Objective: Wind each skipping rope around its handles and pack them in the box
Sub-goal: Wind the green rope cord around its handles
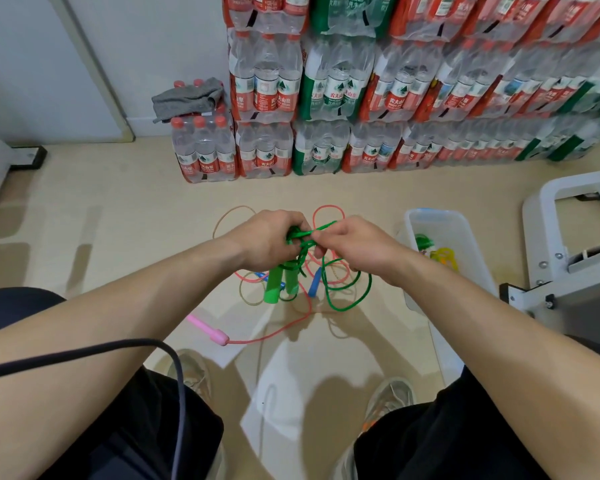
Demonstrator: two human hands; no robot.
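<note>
My left hand (269, 239) grips the two green handles (280, 283) of a green skipping rope, held side by side and pointing down. My right hand (349, 242) pinches the green cord (321, 227) beside the handle tops, where a few turns lie around them. The rest of the green cord (347, 299) hangs in loops to the floor. A pink rope with a pink handle (210, 330) and a rope with blue handles (315, 283) lie tangled on the floor below. The clear plastic box (440, 216) stands to the right and holds wound green and yellow ropes (437, 251).
Stacked packs of water bottles (326, 98) line the wall ahead, a grey cloth (187, 97) on one. A white metal frame (568, 244) stands at the right. A dark cable (118, 348) crosses my left arm. My knees and shoes (392, 396) are below.
</note>
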